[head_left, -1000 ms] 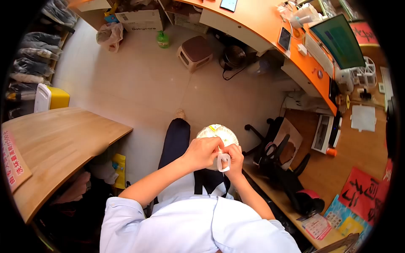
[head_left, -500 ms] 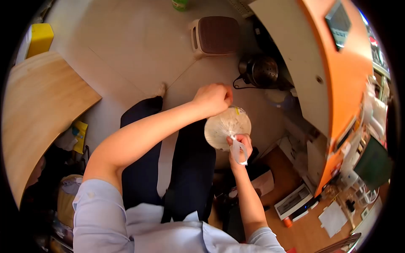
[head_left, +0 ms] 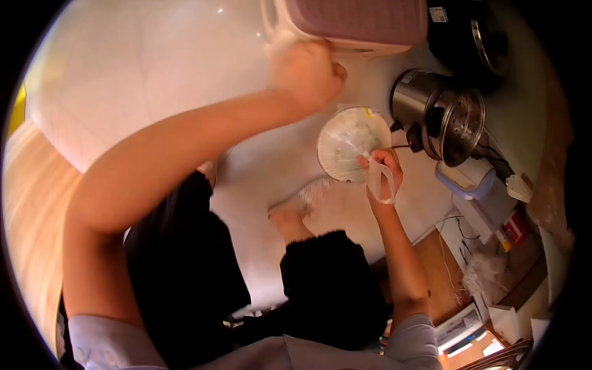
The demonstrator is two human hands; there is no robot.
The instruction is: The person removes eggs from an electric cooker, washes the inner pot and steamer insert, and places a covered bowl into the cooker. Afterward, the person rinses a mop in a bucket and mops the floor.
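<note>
Left hand (head_left: 308, 74) by the stool (head_left: 364, 21), near-left corner, finger grip unclear; right hand (head_left: 386, 171), fingers clamped on the bagged round container (head_left: 346, 140) at its knot!

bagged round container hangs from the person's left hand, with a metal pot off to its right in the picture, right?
Wrong hand: the head view shows the bagged round container in the right hand, by the bag's knotted top. The left hand is over by the stool. The metal pot is off to its right, as stated.
</note>
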